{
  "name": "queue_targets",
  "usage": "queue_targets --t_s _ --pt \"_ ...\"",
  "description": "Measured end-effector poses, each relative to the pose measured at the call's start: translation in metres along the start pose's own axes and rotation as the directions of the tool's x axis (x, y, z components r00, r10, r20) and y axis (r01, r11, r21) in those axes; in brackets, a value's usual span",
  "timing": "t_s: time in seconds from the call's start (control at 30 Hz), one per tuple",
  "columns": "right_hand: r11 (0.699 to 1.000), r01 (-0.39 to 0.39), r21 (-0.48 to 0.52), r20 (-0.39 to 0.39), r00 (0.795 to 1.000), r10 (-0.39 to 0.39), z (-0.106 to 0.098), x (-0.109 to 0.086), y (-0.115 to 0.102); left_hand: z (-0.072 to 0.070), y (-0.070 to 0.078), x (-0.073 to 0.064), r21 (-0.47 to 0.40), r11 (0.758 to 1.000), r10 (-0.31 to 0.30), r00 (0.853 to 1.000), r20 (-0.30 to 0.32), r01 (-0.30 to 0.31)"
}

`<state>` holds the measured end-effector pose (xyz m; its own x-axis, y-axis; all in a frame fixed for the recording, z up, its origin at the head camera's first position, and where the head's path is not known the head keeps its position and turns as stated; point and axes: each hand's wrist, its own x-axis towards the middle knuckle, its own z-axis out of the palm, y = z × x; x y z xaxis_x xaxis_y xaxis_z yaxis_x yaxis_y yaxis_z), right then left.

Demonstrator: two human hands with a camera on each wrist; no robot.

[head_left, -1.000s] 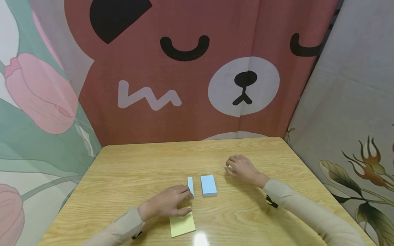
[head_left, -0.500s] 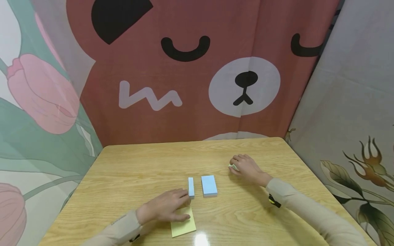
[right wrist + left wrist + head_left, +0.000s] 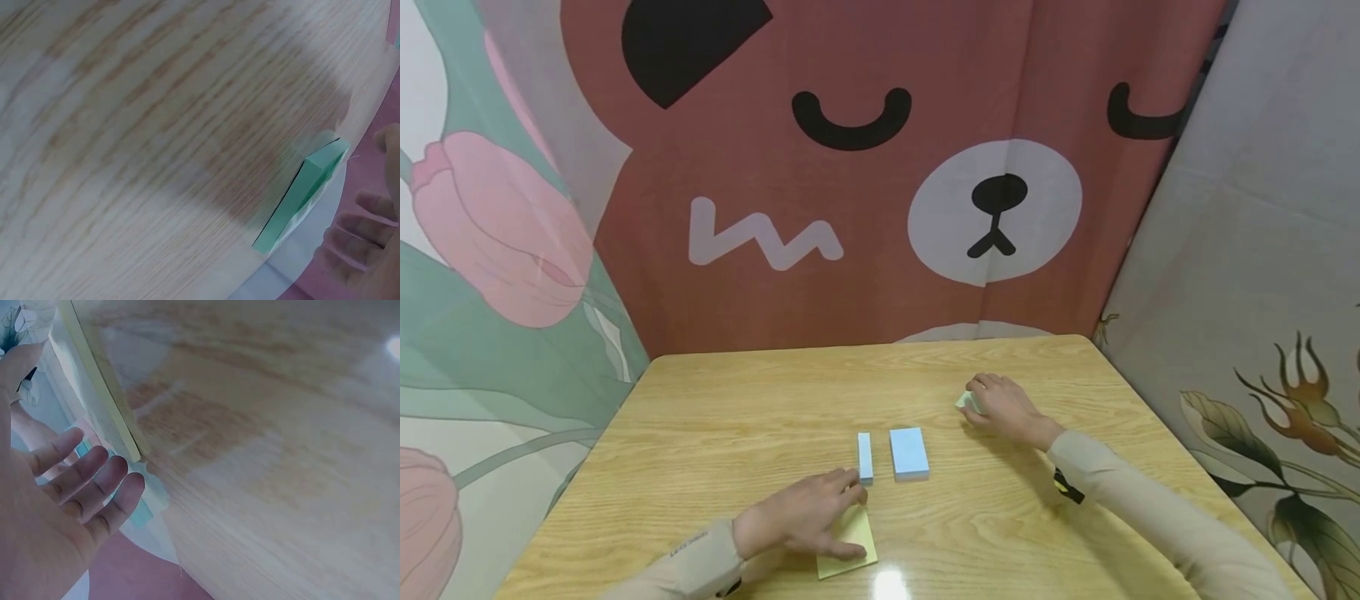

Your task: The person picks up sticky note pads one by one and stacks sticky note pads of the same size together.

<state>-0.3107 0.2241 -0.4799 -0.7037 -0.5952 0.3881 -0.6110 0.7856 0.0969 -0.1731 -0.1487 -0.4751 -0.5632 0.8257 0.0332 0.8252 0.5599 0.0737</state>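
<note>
My left hand [image 3: 805,512] hovers over a yellow sticky note pad [image 3: 844,568] lying near the front of the table, thumb and fingers spread. In the left wrist view its relaxed fingers [image 3: 106,478] hold nothing, close to the edge of the yellow pad [image 3: 103,381]. Farther right, my right hand [image 3: 1003,408] is beside a small pale green sticky note pad [image 3: 965,401], partly hidden by the fingers. The right wrist view has the green pad [image 3: 290,203] lying on the table, apart from the loosely bent fingers [image 3: 350,247].
Between the hands lie a narrow light blue sticky note pad [image 3: 865,456] and a wider light blue pad [image 3: 909,452], side by side. Behind the wooden table [image 3: 760,392] hangs a curtain with a bear [image 3: 850,300]; a floral curtain [image 3: 1247,292] borders the right.
My left hand has drawn back from the narrow blue pad toward me, over the yellow one. My right hand has shifted slightly right, and more of the green pad shows.
</note>
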Motion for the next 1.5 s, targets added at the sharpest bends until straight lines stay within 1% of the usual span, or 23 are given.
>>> queue_targets --t_s 0.17,0.37,0.63,0.87,1.0,1.1,1.27,1.5 --pt "0.999 -0.038 0.0 0.041 0.998 0.038 -0.001 -0.001 0.0 0.0 0.003 -0.001 -0.02 1.0 0.007 1.0 -0.005 -0.007" --pt "0.995 -0.104 -0.008 0.103 0.989 0.104 -0.001 -0.003 0.001 0.0 0.006 -0.002 -0.033 0.999 0.012 1.0 -0.006 -0.012" --pt "0.991 -0.137 -0.006 0.169 0.976 0.136 0.001 -0.006 0.005 0.0 0.009 -0.005 -0.041 0.999 0.017 1.0 -0.02 -0.017" --pt "0.988 -0.154 0.018 0.211 0.966 0.147 0.002 -0.008 0.009 0.004 0.01 -0.005 -0.004 0.999 0.034 0.998 -0.048 -0.034" --pt "0.984 -0.175 0.042 0.247 0.956 0.159 0.003 -0.007 0.012 0.004 0.011 -0.005 -0.008 0.999 0.032 0.998 -0.045 -0.032" --pt "0.984 -0.174 0.042 0.268 0.95 0.157 0.003 -0.006 0.014 0.004 0.011 -0.004 -0.007 0.999 0.032 0.999 -0.038 -0.032" --pt "0.987 -0.155 0.049 0.285 0.949 0.135 0.0 -0.006 0.011 0.005 0.011 -0.002 -0.009 1.0 0.028 0.999 -0.016 -0.028" --pt "0.977 -0.157 0.145 0.283 0.953 0.111 -0.001 -0.006 0.012 0.004 0.012 -0.002 -0.021 1.0 0.012 1.0 -0.004 -0.012"
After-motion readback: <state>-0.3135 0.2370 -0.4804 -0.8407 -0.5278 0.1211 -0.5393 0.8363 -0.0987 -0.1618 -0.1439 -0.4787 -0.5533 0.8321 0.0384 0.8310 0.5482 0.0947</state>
